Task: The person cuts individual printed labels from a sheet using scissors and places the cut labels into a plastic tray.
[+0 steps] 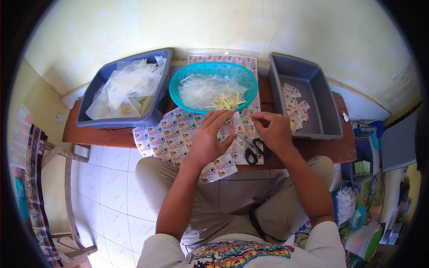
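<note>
My left hand [208, 138] is over the printed label sheets [163, 136], its fingers stretched toward the front rim of the turquoise basket [174, 91] and its thumb apart. Nothing is plainly visible in its grip. Clear plastic pouches [201, 87] fill the basket, with thin yellow strips [228, 100] lying on them at the front. To the right, my right hand [276, 133] has thumb and index finger pinched together; whatever is between them is too small to make out. Black-handled scissors [251, 155] lie on the sheets between my hands, partly beneath the right one.
A grey bin [161, 100] of translucent plastic bags stands on the left of the wooden bench [111, 135]. Another grey bin [319, 100], at right, has cut labels [295, 107] along its left side. A wall rises behind. Containers stand at the far right.
</note>
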Demonstrator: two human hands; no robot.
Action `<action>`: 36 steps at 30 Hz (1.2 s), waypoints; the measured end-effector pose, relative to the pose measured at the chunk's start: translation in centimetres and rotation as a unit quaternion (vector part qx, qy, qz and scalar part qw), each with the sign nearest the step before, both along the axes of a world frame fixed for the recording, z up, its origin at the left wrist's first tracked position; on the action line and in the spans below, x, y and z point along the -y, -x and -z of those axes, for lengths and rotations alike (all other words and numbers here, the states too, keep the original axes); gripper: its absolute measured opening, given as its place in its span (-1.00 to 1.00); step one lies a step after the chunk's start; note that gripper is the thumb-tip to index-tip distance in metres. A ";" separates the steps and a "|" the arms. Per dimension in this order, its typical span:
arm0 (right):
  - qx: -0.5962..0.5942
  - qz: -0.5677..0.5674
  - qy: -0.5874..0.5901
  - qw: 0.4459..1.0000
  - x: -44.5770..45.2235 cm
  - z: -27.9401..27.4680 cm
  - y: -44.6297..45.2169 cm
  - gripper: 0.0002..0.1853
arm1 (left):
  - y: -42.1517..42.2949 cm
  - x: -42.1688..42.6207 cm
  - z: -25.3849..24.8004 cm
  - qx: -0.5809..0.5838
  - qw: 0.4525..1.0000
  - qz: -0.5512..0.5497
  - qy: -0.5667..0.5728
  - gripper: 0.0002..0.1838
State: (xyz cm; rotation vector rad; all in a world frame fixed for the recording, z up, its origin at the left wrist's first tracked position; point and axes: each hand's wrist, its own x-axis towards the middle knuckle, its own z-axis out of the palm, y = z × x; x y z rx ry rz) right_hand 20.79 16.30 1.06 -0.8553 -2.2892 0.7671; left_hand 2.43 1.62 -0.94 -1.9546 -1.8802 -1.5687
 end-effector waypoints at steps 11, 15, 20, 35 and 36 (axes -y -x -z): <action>-0.017 -0.014 0.007 1.000 -0.2 0.6 -0.1 -0.74 | 0.0 0.2 -0.2 0.005 1.000 0.003 0.012 -0.27; -0.016 -0.012 0.038 0.999 0.2 -0.3 -0.1 -0.79 | 0.0 0.2 -0.2 0.002 1.000 0.006 0.013 -0.27; 0.022 -0.016 0.043 0.999 0.2 -0.7 -0.1 -0.83 | -0.1 0.2 -0.2 0.006 1.000 0.007 0.012 -0.28; 0.134 -0.059 0.021 0.989 0.8 2.5 -2.1 -0.55 | 0.1 0.4 1.5 0.003 0.999 0.016 0.029 -0.22; 0.134 -0.059 0.021 0.989 1.1 2.7 -2.3 -0.55 | 0.1 0.4 1.6 -0.007 0.999 0.011 0.033 -0.22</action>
